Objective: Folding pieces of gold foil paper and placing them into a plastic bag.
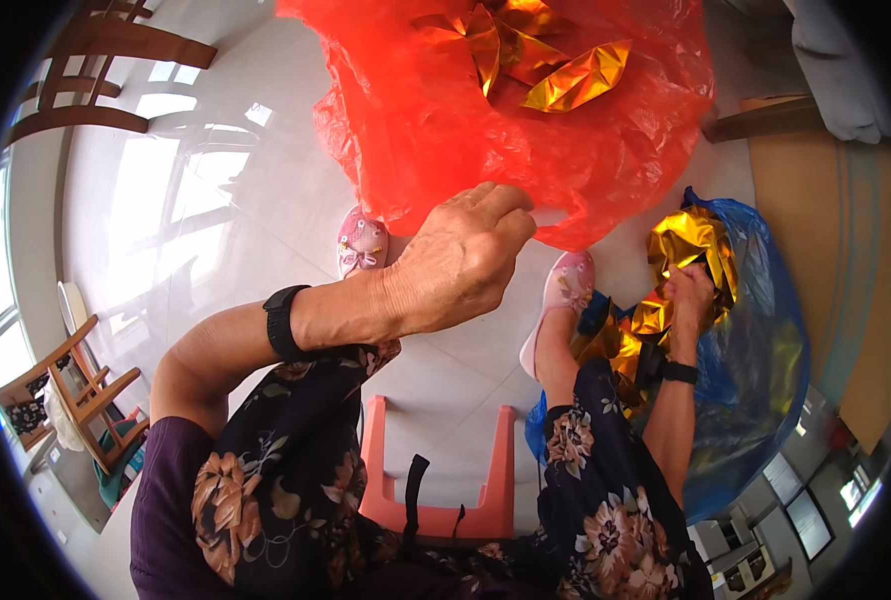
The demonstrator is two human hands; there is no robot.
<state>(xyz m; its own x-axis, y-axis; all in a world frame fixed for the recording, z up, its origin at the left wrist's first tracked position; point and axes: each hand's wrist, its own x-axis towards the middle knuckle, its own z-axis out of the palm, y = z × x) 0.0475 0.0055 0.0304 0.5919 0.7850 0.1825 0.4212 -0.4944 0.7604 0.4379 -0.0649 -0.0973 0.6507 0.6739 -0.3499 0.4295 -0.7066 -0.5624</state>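
Note:
My left hand [468,259] hovers over the near edge of a red plastic bag [430,142], its fingers curled. The fingertips are hidden, so I cannot tell whether they grip the bag. Several folded gold foil pieces [580,79] lie on the red plastic. To the right, my right hand [691,292] is closed on a gold foil piece [693,236] at the mouth of a blue plastic bag [753,360]. More gold foil [625,349] lies below that hand, and yellowish shapes show through the blue plastic.
Between my legs is a coral plastic stool [445,517]. My pink shoes [363,244] rest on the glossy tiled floor [265,180]. Wooden chair legs [130,45] stand at upper left, a wooden chair [92,397] at lower left. Flat cardboard [805,225] lies along the right.

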